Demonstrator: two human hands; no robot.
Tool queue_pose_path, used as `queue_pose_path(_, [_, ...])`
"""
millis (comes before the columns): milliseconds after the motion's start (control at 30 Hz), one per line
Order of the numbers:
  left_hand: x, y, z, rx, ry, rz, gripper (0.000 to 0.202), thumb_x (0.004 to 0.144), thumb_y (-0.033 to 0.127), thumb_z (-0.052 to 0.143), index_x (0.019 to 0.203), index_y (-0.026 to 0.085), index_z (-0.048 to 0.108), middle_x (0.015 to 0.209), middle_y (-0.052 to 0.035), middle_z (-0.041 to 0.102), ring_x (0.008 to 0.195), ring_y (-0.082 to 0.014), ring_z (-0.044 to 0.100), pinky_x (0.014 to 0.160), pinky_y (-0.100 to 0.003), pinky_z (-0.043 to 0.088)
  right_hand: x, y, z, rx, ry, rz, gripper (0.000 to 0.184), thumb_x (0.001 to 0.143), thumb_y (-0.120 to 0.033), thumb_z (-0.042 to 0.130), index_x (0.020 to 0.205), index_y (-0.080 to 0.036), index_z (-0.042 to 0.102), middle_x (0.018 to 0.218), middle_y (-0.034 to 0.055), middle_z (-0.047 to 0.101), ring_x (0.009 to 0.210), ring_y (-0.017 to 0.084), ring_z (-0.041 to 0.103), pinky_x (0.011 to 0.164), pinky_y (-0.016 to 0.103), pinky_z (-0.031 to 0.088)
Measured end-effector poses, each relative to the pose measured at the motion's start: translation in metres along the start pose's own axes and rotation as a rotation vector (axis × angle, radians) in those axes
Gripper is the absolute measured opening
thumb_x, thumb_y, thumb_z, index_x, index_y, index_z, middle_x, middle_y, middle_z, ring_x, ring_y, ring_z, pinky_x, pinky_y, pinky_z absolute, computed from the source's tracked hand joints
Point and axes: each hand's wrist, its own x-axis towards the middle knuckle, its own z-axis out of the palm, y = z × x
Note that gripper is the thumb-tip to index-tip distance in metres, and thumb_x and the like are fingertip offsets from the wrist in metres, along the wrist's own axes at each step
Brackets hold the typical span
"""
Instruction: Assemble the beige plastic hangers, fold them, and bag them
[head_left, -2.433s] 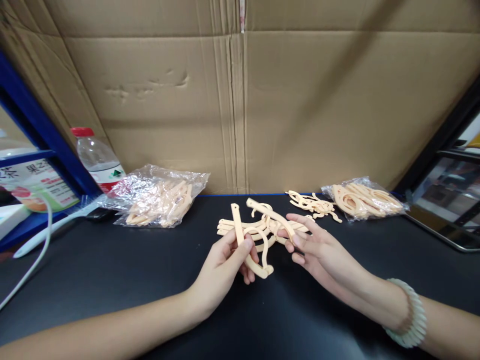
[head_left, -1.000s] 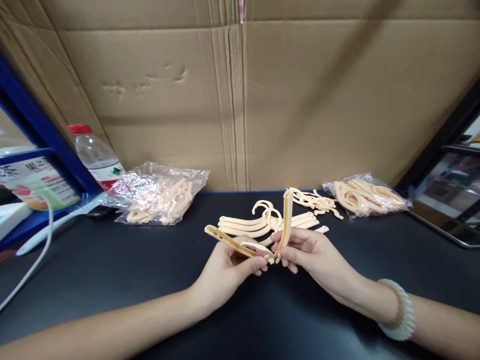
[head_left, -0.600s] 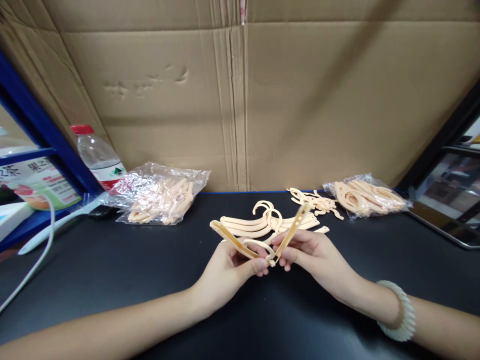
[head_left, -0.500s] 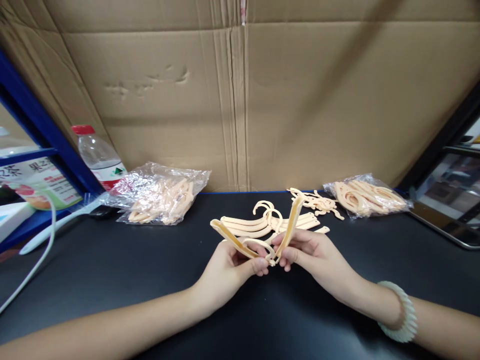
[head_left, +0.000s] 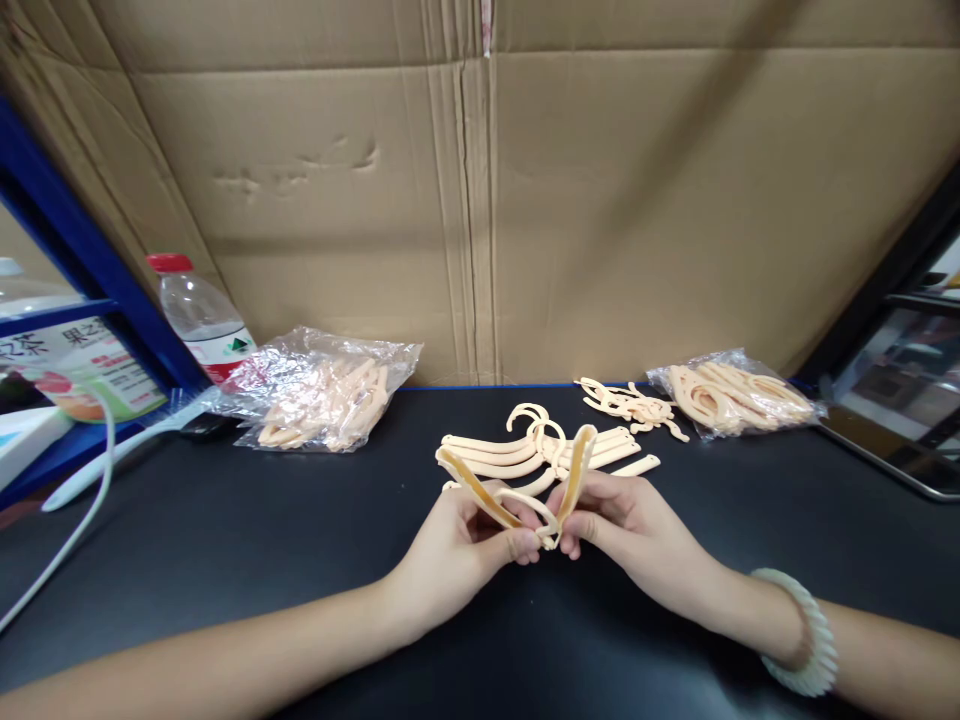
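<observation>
Both hands hold one small peach plastic hanger over the black table, its two arms folded up into a V. My left hand pinches the left arm, thumb and fingers closed near the joint. My right hand pinches the right arm the same way. The hook part curls between the fingertips. Just behind the hands lies a stack of finished hangers.
A clear bag of hanger arms lies at the back left, beside a water bottle. At the back right are loose hooks and a bag of hooks. A cardboard wall stands behind; a white cable lies at the left.
The right arm piece has been joined at the hanger's centre and swung about. The two arms have since closed into a narrower V, and both hands have drawn closer together.
</observation>
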Motion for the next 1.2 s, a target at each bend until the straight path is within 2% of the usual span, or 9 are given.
queue_pose_path(400, [-0.002,0.005,0.003,0.038,0.093,0.014,0.023,0.077,0.033,0.075,0.078,0.014,0.063,0.07,-0.0006,0.065,0.06,-0.0117,0.062,0.06,-0.022,0.053,0.0,0.002,0.012,0.087,0.07,0.066,0.025,0.081,-0.035,0.075,0.089,-0.015,0.063,0.073,0.0027,0.067,0.066,0.014,0.066,0.064,0.027,0.058])
queue_pose_path(500, [-0.002,0.005,0.003,0.033,0.186,0.008,0.026,0.076,0.033,0.076,0.081,0.014,0.059,0.067,0.0015,0.062,0.059,-0.0116,0.063,0.058,-0.022,0.053,0.003,-0.001,0.005,0.084,0.167,0.054,0.027,0.076,-0.034,0.08,0.087,-0.017,0.062,0.077,0.001,0.066,0.066,0.013,0.065,0.063,0.025,0.058])
queue_pose_path(600, [-0.001,0.004,0.002,0.025,0.304,0.016,0.03,0.074,0.033,0.078,0.082,0.015,0.054,0.067,0.0032,0.061,0.057,-0.0111,0.062,0.056,-0.021,0.054,0.008,-0.009,-0.012,0.074,0.225,0.041,0.028,0.073,-0.033,0.082,0.084,-0.018,0.062,0.08,-0.0008,0.063,0.062,0.01,0.062,0.058,0.023,0.056])
queue_pose_path(700, [0.0,0.003,-0.003,0.032,0.396,0.037,0.031,0.075,0.035,0.076,0.08,0.016,0.051,0.07,0.0029,0.059,0.06,-0.0114,0.062,0.053,-0.021,0.053,0.015,-0.02,-0.04,-0.004,0.178,0.041,0.027,0.072,-0.033,0.082,0.082,-0.017,0.062,0.074,-0.0004,0.065,0.062,0.012,0.065,0.061,0.024,0.057])
queue_pose_path(900, [0.009,0.006,-0.023,0.136,0.578,0.161,0.029,0.078,0.035,0.074,0.082,0.016,0.053,0.07,0.0038,0.056,0.058,-0.0091,0.058,0.051,-0.018,0.046,0.024,-0.036,-0.087,-0.332,0.12,0.097,0.032,0.069,-0.037,0.083,0.078,-0.018,0.058,0.07,0.0024,0.069,0.07,0.019,0.069,0.064,0.03,0.054])
queue_pose_path(1067, [0.015,0.006,-0.037,0.326,0.668,0.259,0.025,0.078,0.03,0.073,0.085,0.019,0.051,0.074,0.0044,0.055,0.067,-0.0103,0.056,0.062,-0.021,0.045,0.023,-0.042,-0.103,-0.671,-0.038,0.05,0.032,0.069,-0.041,0.081,0.072,-0.017,0.06,0.07,0.0004,0.063,0.064,0.015,0.06,0.056,0.026,0.043])
queue_pose_path(1200, [0.011,0.006,-0.035,0.62,0.61,0.308,0.014,0.083,0.027,0.065,0.084,0.02,0.053,0.077,0.0036,0.056,0.071,-0.0127,0.055,0.07,-0.025,0.044,0.02,-0.044,-0.102,-0.826,-0.233,0.102,0.029,0.074,-0.039,0.077,0.072,-0.018,0.057,0.067,-0.0013,0.059,0.061,0.013,0.052,0.055,0.025,0.038])
